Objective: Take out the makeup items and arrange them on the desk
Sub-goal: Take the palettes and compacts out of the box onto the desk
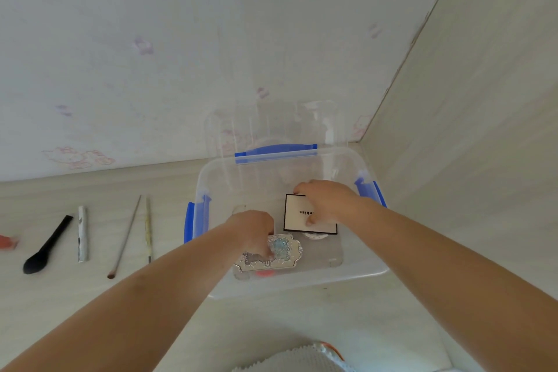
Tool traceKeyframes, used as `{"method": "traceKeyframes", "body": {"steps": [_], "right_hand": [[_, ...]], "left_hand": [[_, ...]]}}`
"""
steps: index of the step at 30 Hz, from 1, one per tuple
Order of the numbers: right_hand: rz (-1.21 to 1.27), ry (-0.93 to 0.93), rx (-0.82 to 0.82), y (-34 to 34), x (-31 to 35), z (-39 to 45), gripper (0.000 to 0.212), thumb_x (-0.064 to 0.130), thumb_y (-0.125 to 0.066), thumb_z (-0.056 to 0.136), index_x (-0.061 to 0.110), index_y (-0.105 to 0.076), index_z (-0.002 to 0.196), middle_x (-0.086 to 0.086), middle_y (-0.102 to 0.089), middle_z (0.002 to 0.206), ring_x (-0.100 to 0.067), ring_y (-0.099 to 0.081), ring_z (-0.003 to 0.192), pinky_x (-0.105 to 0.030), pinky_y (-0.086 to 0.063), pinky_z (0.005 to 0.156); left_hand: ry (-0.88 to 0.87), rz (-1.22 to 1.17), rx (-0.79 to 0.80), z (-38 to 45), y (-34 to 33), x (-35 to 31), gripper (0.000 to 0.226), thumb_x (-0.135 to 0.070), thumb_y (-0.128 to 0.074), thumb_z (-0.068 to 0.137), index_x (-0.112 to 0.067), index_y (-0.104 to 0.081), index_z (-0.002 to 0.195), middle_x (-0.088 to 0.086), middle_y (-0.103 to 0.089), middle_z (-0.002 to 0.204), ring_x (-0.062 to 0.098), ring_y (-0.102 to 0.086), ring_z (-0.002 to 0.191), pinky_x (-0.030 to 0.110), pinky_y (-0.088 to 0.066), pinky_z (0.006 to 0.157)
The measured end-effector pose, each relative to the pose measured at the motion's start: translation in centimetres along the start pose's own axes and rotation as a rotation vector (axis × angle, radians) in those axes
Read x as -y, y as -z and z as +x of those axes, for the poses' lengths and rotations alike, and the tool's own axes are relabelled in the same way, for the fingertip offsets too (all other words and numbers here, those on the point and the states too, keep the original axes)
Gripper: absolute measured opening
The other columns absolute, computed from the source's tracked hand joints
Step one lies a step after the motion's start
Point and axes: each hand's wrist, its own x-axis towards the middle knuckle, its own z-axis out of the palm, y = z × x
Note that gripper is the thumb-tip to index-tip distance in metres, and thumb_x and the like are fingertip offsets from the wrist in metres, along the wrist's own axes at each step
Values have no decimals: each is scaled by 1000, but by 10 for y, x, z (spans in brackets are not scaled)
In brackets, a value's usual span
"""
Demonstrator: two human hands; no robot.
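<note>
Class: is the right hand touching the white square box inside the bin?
Touching: the head view shows the right hand with fingers wrapped over the white square box.

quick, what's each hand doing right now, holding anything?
Left hand: in the clear box, fingers closing on the silver palette; not lifted.
Right hand: fingers gripping the white square case, which is inside the box.

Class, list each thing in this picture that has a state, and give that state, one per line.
Clear storage box: open, lid off.
Lid: propped upright behind box.
White square compact: closed, inside box, right hand on it.
Silver ornate palette: closed, inside box, left hand on it.
Black brush: lying on desk.
</note>
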Motion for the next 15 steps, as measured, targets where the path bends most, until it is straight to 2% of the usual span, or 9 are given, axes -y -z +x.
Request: {"method": "traceKeyframes", "body": {"steps": [4,8,11,13,15], "right_hand": [[18,9,22,0,3,-1,74,28,-74,76,26,-36,139,-6,-47,129,-27,-49,117,-36,-42,83],[148,18,29,7,4,-6,61,25,-71,80,23,-44,135,-7,-52,126,-25,-53,111,-32,-43,83],[274,40,1,20,7,-16,49,20,-66,84,23,-51,130,-1,-59,123,-19,-54,109,-24,-38,79],[318,40,-56,32,10,-26,47,17,-64,85,24,-52,129,1,-60,124,-18,-55,111,-25,-40,83],[400,28,-162,45,11,-41,46,16,-65,84,25,-53,128,2,-63,121,-18,-58,108,-28,-45,86]], "left_hand": [[-23,-11,7,-2,3,0,53,-41,-74,73,-14,-60,117,2,-61,119,24,-56,111,36,-48,91],[-59,-72,-25,-8,8,-2,48,-37,-75,74,-16,-62,115,-1,-61,117,20,-57,109,33,-47,91],[-77,-154,-110,-14,12,-2,35,-34,-75,73,-17,-63,101,-6,-60,102,15,-56,96,27,-44,82],[-97,-235,-193,-20,17,-1,27,-33,-76,73,-23,-57,89,-10,-55,92,11,-51,89,23,-41,76],[-114,-328,-263,-33,25,0,28,-31,-77,72,-26,-57,90,-13,-54,87,9,-51,84,17,-38,68]]}}
